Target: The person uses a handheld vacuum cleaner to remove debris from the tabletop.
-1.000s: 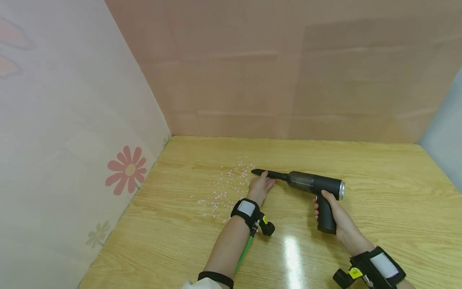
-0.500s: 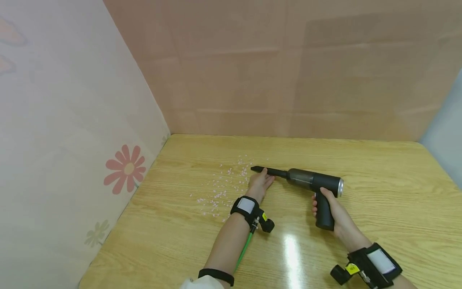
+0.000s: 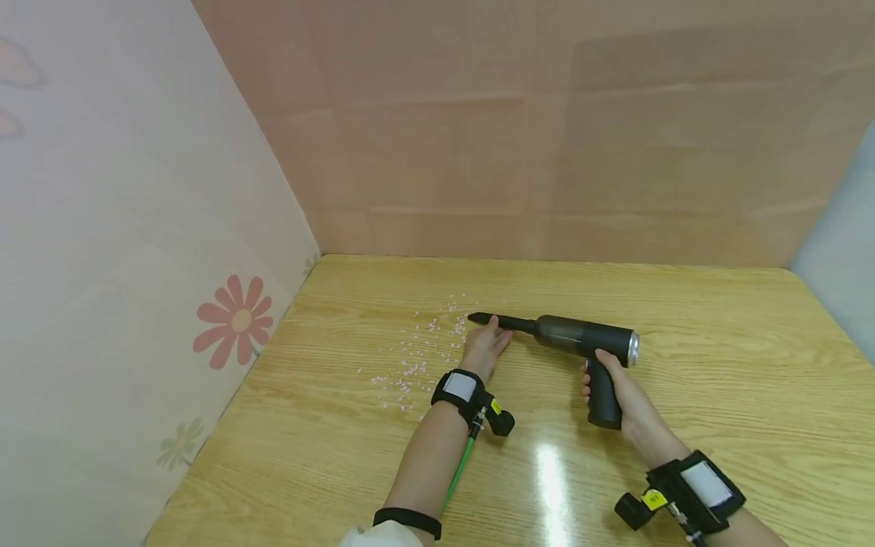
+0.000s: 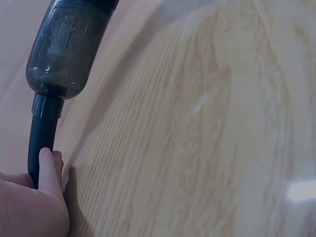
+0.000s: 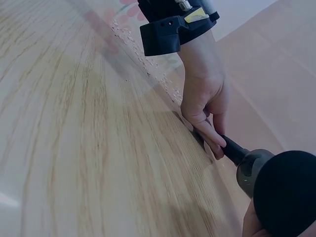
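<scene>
On my far left stands a pale wall panel [image 3: 137,251] printed with a red flower [image 3: 234,321]. Next to it begins the wooden table [image 3: 718,365], and on its left half lies a loose scatter of small pink crumbs [image 3: 417,357], spread from near my left wrist up toward the vacuum's tip.

My left hand [image 3: 484,346] sits just right of the crumbs. Its fingers curl around the thin black nozzle [image 3: 497,321] of the handheld vacuum [image 3: 577,346], pinching it near the tip; the wrist view shows my thumb pressed along the nozzle's side, and the edge of the hand seems to be down on the table. The nozzle tip points left, right at the edge of the crumbs, low to the wood.

Further right, the nozzle joins the smoky transparent dust cup [image 4: 64,49], then the dark body with its silver rear cap. My right hand [image 3: 618,391] is wrapped tight around the pistol grip below the body, holding the vacuum roughly level over the table.

Both wrists wear black camera straps, and a green cable runs down my left forearm.
</scene>
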`<state>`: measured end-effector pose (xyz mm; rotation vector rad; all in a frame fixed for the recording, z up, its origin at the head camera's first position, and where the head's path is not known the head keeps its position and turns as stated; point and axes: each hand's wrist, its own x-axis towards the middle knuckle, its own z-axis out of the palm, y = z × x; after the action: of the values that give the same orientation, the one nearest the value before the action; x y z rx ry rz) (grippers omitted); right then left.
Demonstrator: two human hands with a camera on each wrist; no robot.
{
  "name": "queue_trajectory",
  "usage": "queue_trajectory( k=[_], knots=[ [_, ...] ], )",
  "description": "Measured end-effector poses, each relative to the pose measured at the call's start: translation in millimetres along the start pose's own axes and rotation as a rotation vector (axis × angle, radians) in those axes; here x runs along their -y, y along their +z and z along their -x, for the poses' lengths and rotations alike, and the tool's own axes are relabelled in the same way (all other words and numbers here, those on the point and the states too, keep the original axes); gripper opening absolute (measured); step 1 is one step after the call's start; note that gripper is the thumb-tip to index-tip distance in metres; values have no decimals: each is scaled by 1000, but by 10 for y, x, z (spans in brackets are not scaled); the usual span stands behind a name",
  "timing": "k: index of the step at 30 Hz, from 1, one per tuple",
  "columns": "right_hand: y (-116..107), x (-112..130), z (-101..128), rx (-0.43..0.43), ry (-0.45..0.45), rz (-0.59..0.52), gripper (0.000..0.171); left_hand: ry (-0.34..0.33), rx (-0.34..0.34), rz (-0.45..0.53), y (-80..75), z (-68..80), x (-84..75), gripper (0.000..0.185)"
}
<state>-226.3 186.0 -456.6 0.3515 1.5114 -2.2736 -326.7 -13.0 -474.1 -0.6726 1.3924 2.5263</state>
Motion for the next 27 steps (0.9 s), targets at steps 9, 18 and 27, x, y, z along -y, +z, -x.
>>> queue_trajectory(
  k=[9, 18, 27],
  knots=[
    [22, 0, -15, -13, 0, -26, 28, 4, 1, -3, -2, -21, -12, 49],
    [-6, -9, -30, -19, -15, -23, 27, 3, -1, 11, 34, -38, -6, 48],
    [13, 11, -38, -8, -21, -25, 29, 11, -16, 9, 66, -63, -10, 47]
  ],
)
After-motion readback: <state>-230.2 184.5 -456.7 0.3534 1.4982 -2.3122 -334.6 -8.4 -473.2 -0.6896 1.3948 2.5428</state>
